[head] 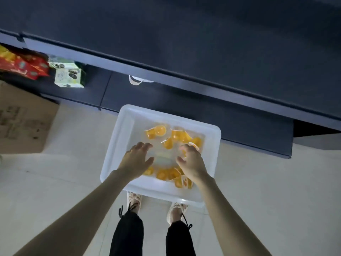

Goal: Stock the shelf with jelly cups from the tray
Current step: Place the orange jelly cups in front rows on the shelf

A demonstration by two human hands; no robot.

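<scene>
Currently my left hand [137, 159] hangs spread and empty over the tray [112, 150] on the floor [258, 182], ready to scoop. My right hand [191, 163] curls at a jelly cup [194, 146] toward the tray's far edge, though I cannot tell if it grips. The shelf [203, 111] stands just beyond, keeping carries short.

Shop aisle: dark shelving [166, 71] w/ snack packs [24, 66], cookie boxes [67, 76], cardboard carton [22, 122].

Left hand [137, 157] and right hand [192, 163] bare, forearms too. At six o'clock, black trousers [127, 235] with dangling cuff cords above pale strappy shoes [134, 199].
</scene>
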